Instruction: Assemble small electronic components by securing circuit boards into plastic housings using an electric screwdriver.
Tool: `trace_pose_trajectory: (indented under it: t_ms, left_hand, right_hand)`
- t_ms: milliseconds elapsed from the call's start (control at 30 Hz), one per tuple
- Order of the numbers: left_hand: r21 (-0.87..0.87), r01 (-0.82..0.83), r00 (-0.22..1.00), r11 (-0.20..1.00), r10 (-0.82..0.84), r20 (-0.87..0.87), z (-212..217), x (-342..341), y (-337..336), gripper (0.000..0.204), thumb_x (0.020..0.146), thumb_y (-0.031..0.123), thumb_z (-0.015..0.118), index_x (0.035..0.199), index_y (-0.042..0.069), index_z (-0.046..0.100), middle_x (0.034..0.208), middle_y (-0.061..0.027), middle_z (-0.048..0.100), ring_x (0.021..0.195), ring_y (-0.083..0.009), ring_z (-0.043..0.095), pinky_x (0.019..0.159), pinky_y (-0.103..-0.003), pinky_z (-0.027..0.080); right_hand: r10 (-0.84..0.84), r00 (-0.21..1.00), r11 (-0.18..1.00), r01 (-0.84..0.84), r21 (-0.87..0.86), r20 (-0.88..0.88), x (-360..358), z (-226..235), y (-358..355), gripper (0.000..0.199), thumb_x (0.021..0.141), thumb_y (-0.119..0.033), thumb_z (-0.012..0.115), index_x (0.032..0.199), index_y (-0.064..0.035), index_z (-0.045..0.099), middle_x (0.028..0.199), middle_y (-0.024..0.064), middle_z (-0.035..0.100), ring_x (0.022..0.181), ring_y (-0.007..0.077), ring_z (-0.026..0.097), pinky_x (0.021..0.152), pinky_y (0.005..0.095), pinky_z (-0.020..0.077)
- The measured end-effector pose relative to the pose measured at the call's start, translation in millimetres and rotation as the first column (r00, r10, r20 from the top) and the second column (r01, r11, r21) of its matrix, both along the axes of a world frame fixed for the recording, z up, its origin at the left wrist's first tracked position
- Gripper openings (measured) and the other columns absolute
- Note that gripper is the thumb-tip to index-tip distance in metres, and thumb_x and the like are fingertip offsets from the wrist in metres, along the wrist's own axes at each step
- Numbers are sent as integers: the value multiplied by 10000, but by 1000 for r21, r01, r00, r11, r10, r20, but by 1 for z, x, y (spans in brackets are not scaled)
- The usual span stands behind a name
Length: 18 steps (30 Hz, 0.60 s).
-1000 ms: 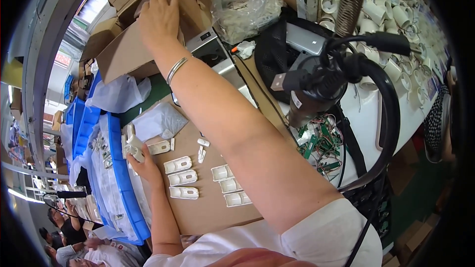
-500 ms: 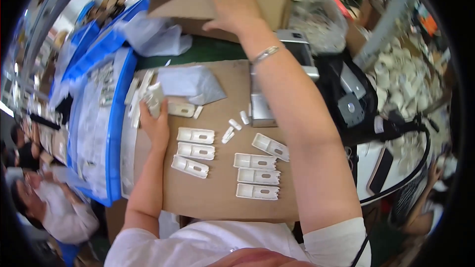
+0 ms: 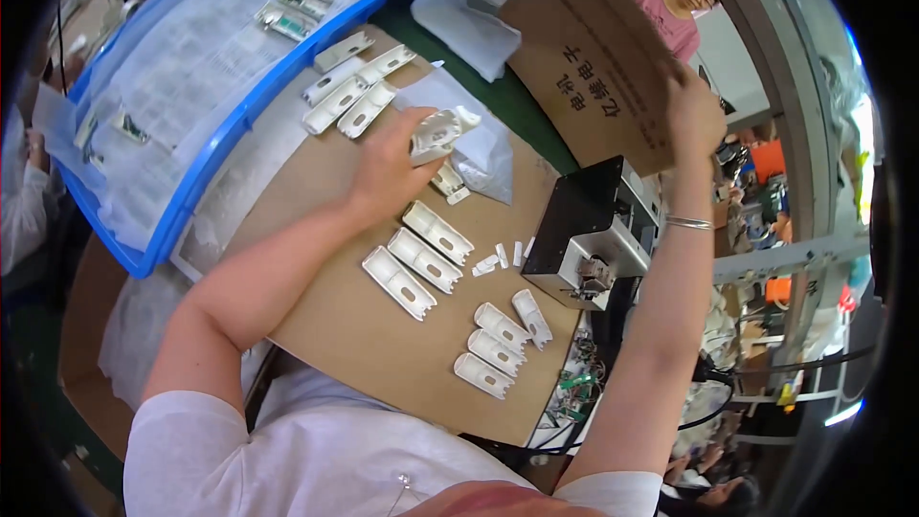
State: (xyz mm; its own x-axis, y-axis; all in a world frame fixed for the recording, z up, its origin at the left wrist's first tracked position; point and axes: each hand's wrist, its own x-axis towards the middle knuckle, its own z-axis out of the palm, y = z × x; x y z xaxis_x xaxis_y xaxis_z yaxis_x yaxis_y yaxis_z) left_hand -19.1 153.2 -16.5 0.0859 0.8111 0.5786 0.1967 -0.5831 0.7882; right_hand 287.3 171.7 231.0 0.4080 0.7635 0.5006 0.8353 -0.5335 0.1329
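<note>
My left hand [image 3: 388, 172] holds a white plastic housing piece [image 3: 438, 130] just above the brown cardboard work mat [image 3: 383, 345]. My right hand [image 3: 691, 117], with a metal bracelet on its wrist, is raised far out and grips the edge of a cardboard box [image 3: 584, 57]. On the mat lie three long white housings [image 3: 416, 263] in a row and three shorter white housings [image 3: 500, 345] nearer me. Several small white clips [image 3: 498, 258] lie between them.
A black and silver bench machine [image 3: 589, 239] stands at the mat's right edge. A blue tray [image 3: 206, 148] lined with plastic sheet holds several parts at the left. More white housings [image 3: 354, 86] and clear plastic bags [image 3: 469, 0] lie beyond the mat. Another person sits behind the box.
The view has swung round. My left hand has lifted a white housing off the mat. My right hand stays on the cardboard box, which now looks tilted up.
</note>
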Motion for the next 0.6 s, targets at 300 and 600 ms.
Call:
trace_pose_trajectory:
  t_ms: [300, 600]
  left_hand:
    - [80, 40, 999, 996, -41, 15, 1, 5, 3, 486, 810, 100, 767, 1273, 99, 616, 1194, -60, 711, 1013, -277, 700, 860, -387, 547]
    - [122, 33, 999, 992, -36, 25, -1, 8, 7, 461, 803, 115, 761, 1238, 114, 608, 1173, -57, 706, 1015, -278, 697, 846, -395, 548]
  right_hand:
    - [13, 995, 985, -29, 170, 94, 80, 10, -58, 490, 1035, -589, 533, 1361, -266, 704, 1158, 48, 787, 949, 348, 735, 781, 425, 549]
    - [31, 999, 912, -18, 410, -23, 104, -4, -84, 413, 1053, -501, 573, 1328, -237, 733, 1170, 39, 793, 958, 289, 752, 775, 379, 551]
